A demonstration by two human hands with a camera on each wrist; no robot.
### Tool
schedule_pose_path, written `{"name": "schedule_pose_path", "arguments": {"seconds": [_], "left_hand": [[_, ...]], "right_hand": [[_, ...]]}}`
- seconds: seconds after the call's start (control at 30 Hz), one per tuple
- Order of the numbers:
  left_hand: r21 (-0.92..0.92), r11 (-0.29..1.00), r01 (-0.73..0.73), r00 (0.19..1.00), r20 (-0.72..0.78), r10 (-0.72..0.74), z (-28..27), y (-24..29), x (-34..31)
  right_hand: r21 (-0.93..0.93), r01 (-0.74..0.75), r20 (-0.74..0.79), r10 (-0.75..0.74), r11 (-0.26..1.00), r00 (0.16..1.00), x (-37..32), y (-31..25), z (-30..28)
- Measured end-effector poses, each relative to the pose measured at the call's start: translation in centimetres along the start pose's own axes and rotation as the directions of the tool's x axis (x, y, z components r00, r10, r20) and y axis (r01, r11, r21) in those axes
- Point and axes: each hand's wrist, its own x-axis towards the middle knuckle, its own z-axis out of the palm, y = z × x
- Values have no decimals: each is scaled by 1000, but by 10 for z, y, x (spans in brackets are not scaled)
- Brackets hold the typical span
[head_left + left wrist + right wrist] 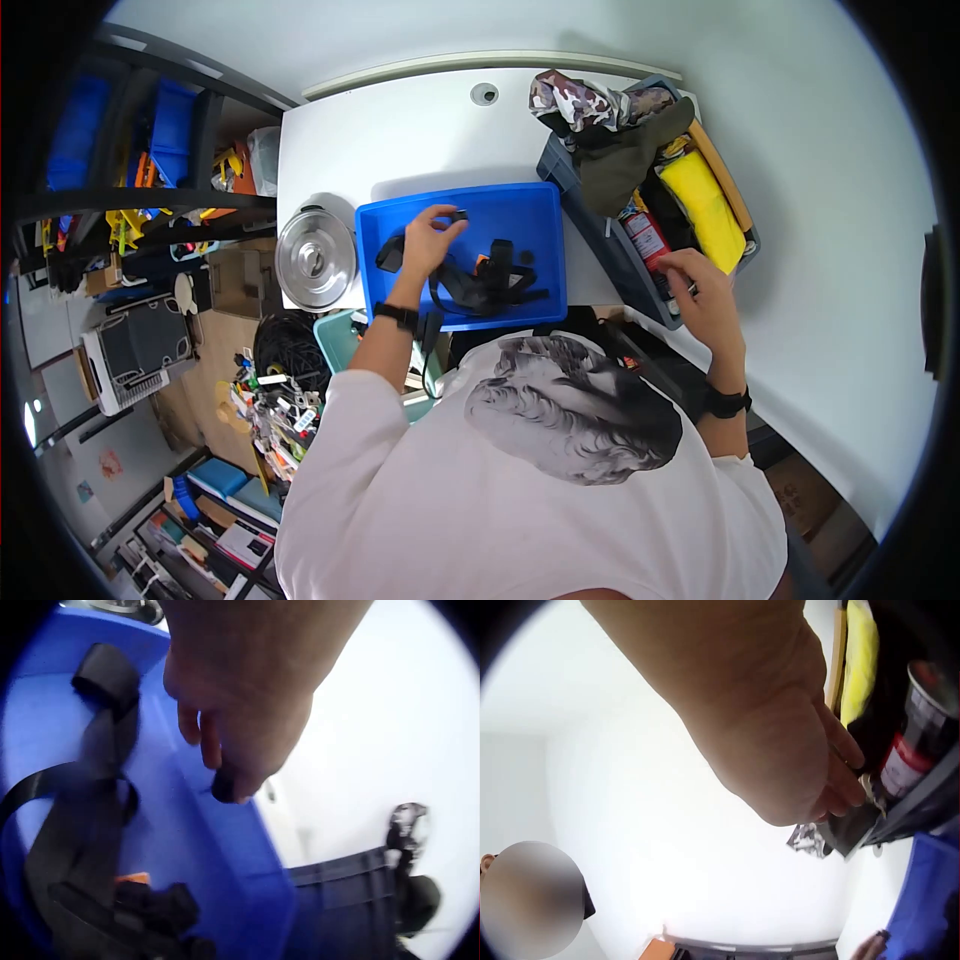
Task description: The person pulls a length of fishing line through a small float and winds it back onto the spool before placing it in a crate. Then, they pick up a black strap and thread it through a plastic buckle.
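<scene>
Over the blue bin (462, 200), my left hand (432, 245) pinches a small black piece (223, 785) between thumb and fingertips. Black straps (79, 847) and other dark gear (490, 285) lie in the bin below it, with a bit of orange showing. My right hand (705, 300) is at the near right side of the grey crate (590, 225), fingers bent, close by a red-and-white can (645, 238). A small light-coloured item (871, 791) shows at its fingertips; I cannot tell whether they hold it.
In the crate are a yellow packet (708, 205), a dark olive cloth (630, 160) and camouflage fabric (590, 100). Left of the bin sits a round metal lid (315, 258) on the white table (400, 130). Shelves with blue bins (172, 130) stand at the left.
</scene>
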Motion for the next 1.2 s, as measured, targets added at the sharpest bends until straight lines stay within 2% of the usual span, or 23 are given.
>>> {"name": "schedule_pose_path", "arguments": {"seconds": [0.03,0.07,0.13,0.17,0.23,0.33,0.47,0.5,0.53,0.6,0.63,0.67,0.7,0.73,0.8,0.83,0.9,0.93,1.03,1.1,1.13,1.17,1.2], "left_hand": [[-361,932,-39,993,88,76,-16,29,-16],[-676,736,-33,973,147,178,-33,57,-33],[-912,411,-6,901,174,397,-63,105,-66],[-912,410,-6,895,178,410,-73,126,-81],[-952,297,-80,784,124,608,-87,157,-102],[-948,295,-116,744,114,659,-89,168,-113],[-921,376,-103,756,173,632,-68,160,-112],[-866,499,-43,787,279,551,-66,160,-111],[-829,557,47,789,373,489,-61,157,-105],[-616,784,-71,809,424,406,-47,131,-85],[-622,780,-73,805,425,414,-38,113,-78],[-397,914,-88,835,471,285,-27,92,-70],[-140,986,-87,866,480,144,-16,70,-63],[-139,987,-85,866,480,142,1,42,-60],[47,957,-287,870,432,239,33,-5,-58],[49,957,-285,869,434,236,39,-10,-64],[130,948,-290,890,400,218,51,-17,-71],[134,949,-285,893,398,212,59,-20,-72],[230,937,-261,932,313,182,70,-19,-71],[332,935,-127,947,322,14,74,-4,-75],[335,935,-112,948,318,0,76,1,-78],[352,924,-147,964,259,55,78,8,-81],[369,911,-185,973,201,116,80,15,-81]], "right_hand": [[8,-2,-13,2,1000,1000,2,-11,10],[67,69,-6,-68,995,998,4,-24,18],[169,203,0,-206,965,979,9,-49,29],[161,199,-11,-200,967,980,13,-64,34],[382,256,8,-280,888,960,24,-90,45],[447,306,-95,-296,840,951,31,-100,53],[352,278,-51,-278,894,959,32,-98,56],[283,276,-64,-269,919,961,35,-85,63],[213,271,-78,-261,939,962,37,-73,63],[112,134,-251,-103,985,963,45,-41,48],[49,79,-364,-56,996,930,50,-12,43],[5,-45,-399,43,999,916,56,16,37],[-61,-101,-433,65,993,899,63,44,30],[-59,-101,-432,66,993,899,72,58,24],[-177,-55,-429,-26,983,903,92,81,15],[-174,-57,-428,-23,983,904,102,89,14],[-366,43,-320,-169,930,932,124,102,14],[-362,46,-318,-170,931,933,132,108,14],[-642,-32,-191,-119,766,974,152,121,25],[-678,-61,-166,-72,732,984,153,130,31],[-674,-67,-164,-60,736,985,151,120,27],[-659,-127,-156,30,742,987,145,110,20],[-660,-123,-150,30,741,988,141,99,18]]}}
